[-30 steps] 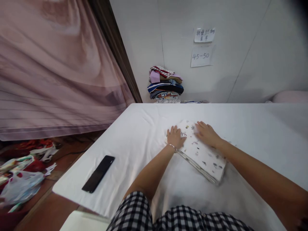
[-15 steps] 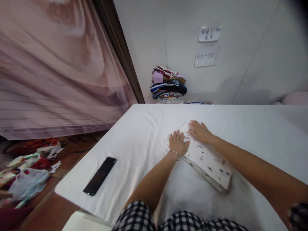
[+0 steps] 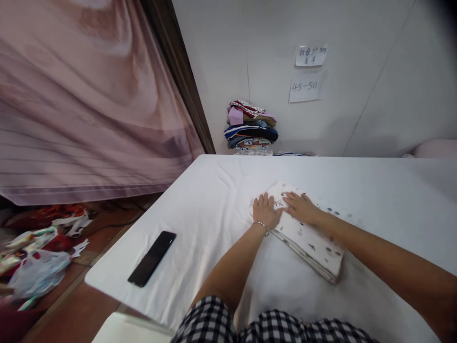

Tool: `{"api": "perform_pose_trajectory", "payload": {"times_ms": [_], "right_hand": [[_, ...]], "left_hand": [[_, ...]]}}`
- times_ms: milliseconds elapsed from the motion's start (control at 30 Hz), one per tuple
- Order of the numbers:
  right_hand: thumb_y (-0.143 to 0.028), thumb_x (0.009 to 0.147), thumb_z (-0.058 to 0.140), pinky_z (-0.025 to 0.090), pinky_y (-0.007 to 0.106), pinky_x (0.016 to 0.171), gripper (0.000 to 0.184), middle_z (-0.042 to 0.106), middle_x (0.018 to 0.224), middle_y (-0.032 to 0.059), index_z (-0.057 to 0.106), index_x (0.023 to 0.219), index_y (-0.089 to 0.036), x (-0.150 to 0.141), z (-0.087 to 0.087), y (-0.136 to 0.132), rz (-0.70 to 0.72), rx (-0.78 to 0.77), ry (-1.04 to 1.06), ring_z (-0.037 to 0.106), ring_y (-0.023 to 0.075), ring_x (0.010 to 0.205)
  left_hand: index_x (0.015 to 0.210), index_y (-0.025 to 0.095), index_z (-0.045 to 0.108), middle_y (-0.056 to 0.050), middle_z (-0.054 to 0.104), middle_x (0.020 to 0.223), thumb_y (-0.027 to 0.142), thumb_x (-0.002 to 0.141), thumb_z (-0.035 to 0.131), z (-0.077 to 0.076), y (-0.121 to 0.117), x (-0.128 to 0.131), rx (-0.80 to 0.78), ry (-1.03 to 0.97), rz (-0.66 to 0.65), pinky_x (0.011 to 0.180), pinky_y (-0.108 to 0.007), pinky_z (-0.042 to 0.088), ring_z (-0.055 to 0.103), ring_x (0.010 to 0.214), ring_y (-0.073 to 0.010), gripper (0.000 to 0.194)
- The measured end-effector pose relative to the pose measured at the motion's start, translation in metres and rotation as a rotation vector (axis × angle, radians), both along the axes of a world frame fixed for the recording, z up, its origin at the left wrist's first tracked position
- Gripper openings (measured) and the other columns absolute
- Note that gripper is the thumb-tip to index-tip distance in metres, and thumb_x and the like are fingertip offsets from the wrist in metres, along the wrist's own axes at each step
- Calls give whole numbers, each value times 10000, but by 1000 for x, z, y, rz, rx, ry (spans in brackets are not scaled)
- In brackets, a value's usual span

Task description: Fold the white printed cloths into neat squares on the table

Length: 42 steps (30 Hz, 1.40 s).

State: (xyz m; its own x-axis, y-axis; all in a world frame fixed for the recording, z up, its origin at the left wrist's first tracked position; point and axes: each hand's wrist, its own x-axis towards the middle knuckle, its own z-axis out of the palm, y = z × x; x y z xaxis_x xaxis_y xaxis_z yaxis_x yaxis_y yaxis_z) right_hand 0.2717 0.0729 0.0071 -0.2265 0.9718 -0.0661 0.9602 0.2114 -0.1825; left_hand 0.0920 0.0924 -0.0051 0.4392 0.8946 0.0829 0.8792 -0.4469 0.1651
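Note:
A folded white cloth [image 3: 314,245] printed with small dark motifs lies slantwise on the white-covered table, its layers showing along the near left edge. My left hand [image 3: 266,212] rests flat on the cloth's left end, fingers spread, a bracelet round the wrist. Just to its right, my right hand [image 3: 301,207] also lies on the cloth with its fingers stretched out. The tips of its fingers point toward my left hand. Part of the cloth is hidden under both hands and my right forearm.
A black phone [image 3: 152,258] lies on the table [image 3: 200,200] at the left. Behind the far edge stands a stack of folded fabrics [image 3: 251,131] against the wall. Two paper notes [image 3: 307,85] hang above. A pink curtain [image 3: 89,105] and plastic bags [image 3: 39,271] are at the left.
My right hand has slid nearer to me across the cloth, uncovering its far corner. My left hand stays about where it was. The camera view has shifted slightly.

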Motion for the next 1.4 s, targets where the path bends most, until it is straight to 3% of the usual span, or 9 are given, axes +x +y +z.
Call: {"api": "perform_pose_trajectory", "payload": {"times_ms": [133, 300, 433, 567, 667, 800, 933, 1167, 1400], "right_hand": [[-558, 923, 251, 154, 516, 1121, 617, 244, 1530, 92, 403, 1416, -219, 2, -2, -74, 26, -56, 83, 171, 268, 1410], [-513, 943, 291, 156, 522, 1131, 563, 258, 1521, 54, 333, 1452, -275, -1, -13, -150, 84, 60, 128, 197, 249, 1402], [-461, 928, 392, 188, 558, 1116, 562, 330, 1487, 74, 319, 1457, -286, -7, -27, -182, 94, 217, 109, 270, 271, 1376], [-449, 922, 410, 224, 556, 1107, 558, 355, 1476, 53, 316, 1455, -309, -2, -20, -197, 111, 206, 170, 305, 267, 1363], [-464, 923, 380, 230, 536, 1113, 508, 396, 1458, 32, 416, 1405, -306, 22, -5, -196, -8, 213, 229, 322, 262, 1358], [-499, 885, 387, 379, 466, 1040, 496, 481, 1401, 66, 565, 1274, -248, 75, 5, -174, -383, 329, 306, 424, 279, 1292], [-504, 830, 467, 474, 435, 910, 550, 605, 1253, 116, 549, 1272, -188, 118, 3, -141, -737, 180, 391, 601, 290, 1068], [-564, 740, 583, 489, 448, 852, 627, 671, 1070, 151, 585, 1225, -166, 128, 4, -104, -853, 16, 505, 641, 304, 938], [-488, 588, 745, 541, 382, 574, 745, 655, 946, 136, 548, 1239, -183, 126, -13, -99, -912, 41, 1018, 636, 249, 707]], "left_hand": [[1421, 191, 354, -82, 283, 1519, 566, 889, 282, 1, 1, 0, -7, 12, 2, 1143, -449, 163, 231, 1394, -270, 655], [1423, 169, 352, -102, 277, 1519, 542, 893, 289, 6, 2, 0, -37, 17, -9, 1139, -456, 158, 231, 1391, -284, 651], [1420, 185, 352, -97, 270, 1522, 540, 893, 294, 8, 2, -1, -65, 10, -12, 1142, -463, 136, 218, 1396, -280, 638], [1378, 221, 406, -79, 306, 1509, 540, 896, 331, 13, 5, -2, -70, -34, -12, 1146, -484, 89, 245, 1386, -260, 583], [1305, 252, 477, -60, 357, 1485, 525, 915, 326, 22, 11, -5, -100, -99, 37, 1138, -489, 111, 294, 1365, -236, 500], [1250, 222, 518, -93, 480, 1391, 471, 918, 359, 36, 28, -11, -256, -157, 177, 1061, -383, 302, 436, 1274, -226, 444], [1198, 171, 555, -142, 596, 1244, 473, 873, 437, 41, 47, -12, -391, -137, 202, 906, -322, 431, 559, 1139, -251, 459], [970, 113, 659, -167, 670, 1095, 446, 709, 672, 43, 73, -4, -546, -115, 232, 763, -286, 465, 634, 1010, -292, 423], [948, 132, 668, -146, 680, 1087, 501, 659, 711, 51, 78, -8, -633, -166, 271, 728, -305, 486, 647, 960, -297, 470]]}}
